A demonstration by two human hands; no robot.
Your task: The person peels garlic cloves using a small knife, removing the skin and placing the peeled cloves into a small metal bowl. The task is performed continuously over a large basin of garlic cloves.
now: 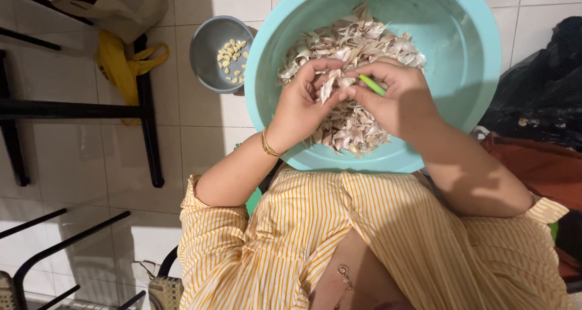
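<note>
Garlic clove [330, 85]: pinched right between the fingertips of both hands, papery skin half flaring off it, held just above the heap in the middle of the basin.
Left hand [303, 101]: fingers curled in tight, thumb and forefinger clamped on the clove from the left side; gold bangle [268, 146] on the wrist.
Right hand [397, 97]: closed around a small knife with a green handle [371, 84], only the handle stub poking out past the forefinger; blade itself hidden, can't tell exactly where it meets the clove. Fingertips pressed up against the clove's right side, touching the left hand's fingertips.
Gap between the hands: basically none, thumbs and forefingers meeting around the clove.
Basin [461, 55]: big turquoise plastic one, sitting on the lap, loaded with a pile of garlic skins and unpeeled cloves [357, 131] directly under the hands.
Small bowl [209, 49]: grey metal, on the tiled floor just left of the basin, rim nearly touching it, with a handful of peeled cloves [231, 58] inside.
Clothing: orange and white striped shirt [315, 237], short sleeves.
Around: yellow bag [118, 64] by black furniture legs [148, 122] on the left, black plastic bag [542, 79] on the right.
</note>
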